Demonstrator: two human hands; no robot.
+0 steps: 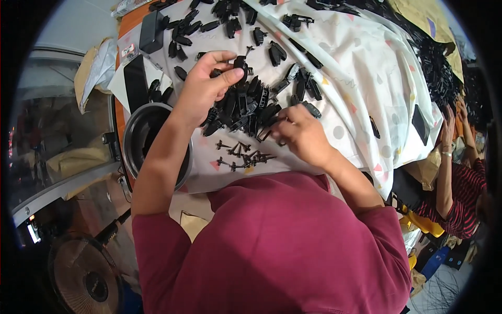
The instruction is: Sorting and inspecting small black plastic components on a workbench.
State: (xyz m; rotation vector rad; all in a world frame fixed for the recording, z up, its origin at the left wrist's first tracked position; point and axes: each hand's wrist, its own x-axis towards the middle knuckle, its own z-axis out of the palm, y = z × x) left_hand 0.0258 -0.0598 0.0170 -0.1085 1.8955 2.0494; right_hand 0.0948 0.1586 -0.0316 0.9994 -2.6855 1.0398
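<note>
My left hand (206, 81) is raised over the cloth, thumb and fingers closed around a small black plastic part (240, 64). A thin cross-shaped tip sticks up from that part. Below it lies a pile of black plastic parts (240, 107). At the pile's right edge, my right hand (303, 137) has its fingers curled inward near a dark piece. Those fingers are slightly blurred, and what they pinch is mostly hidden. Between my hands and my body lie several small black cross-shaped pieces (241, 153), loose on the cloth.
A patterned white cloth (334, 86) covers the table, with more black parts (232, 23) scattered farther back. At left stand a dark metal bowl (185, 175), a phone-like black slab (136, 83) and a grey box (151, 31). Another person's arms (445, 178) reach in at right beside black strips (444, 68).
</note>
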